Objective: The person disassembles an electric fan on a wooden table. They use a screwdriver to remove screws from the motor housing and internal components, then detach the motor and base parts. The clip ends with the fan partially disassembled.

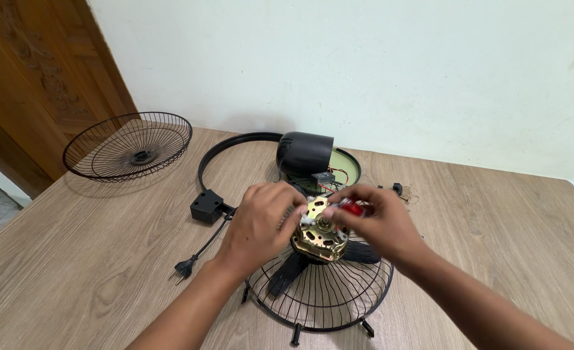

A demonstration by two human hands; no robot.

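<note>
Centrally, one fan motor [320, 233], brass-coloured, round, standing shaft-up on the wire guard [319, 295] at the near middle of the wooden table [494, 214]; its long axis runs roughly vertical, toward the camera. Left hand [261, 217]: comes in from 7 o'clock of the motor, fingers curled partly closed, fingertips touching the motor's top rim at its 10 o'clock edge. Right hand [381, 220]: comes in from 4 o'clock, fingers pinched on a small red-handled tool [352, 207], apparently a screwdriver, whose tip points at the motor's top near the shaft; how firm the pinch is cannot be told. Both hands lie about equally near, the motor directly between them. Surroundings: black motor cover [304, 154] at 12 o'clock of the motor, lying on a pale green round plate [346, 162]; black ring [235, 146] curving off at 11 o'clock; black box [206, 206] at 9 o'clock, with a cord ending in a plug [183, 267] at 8 o'clock; second wire guard [128, 146], upturned, well apart at 10 o'clock, beside a carved wooden door [34, 78].
</note>
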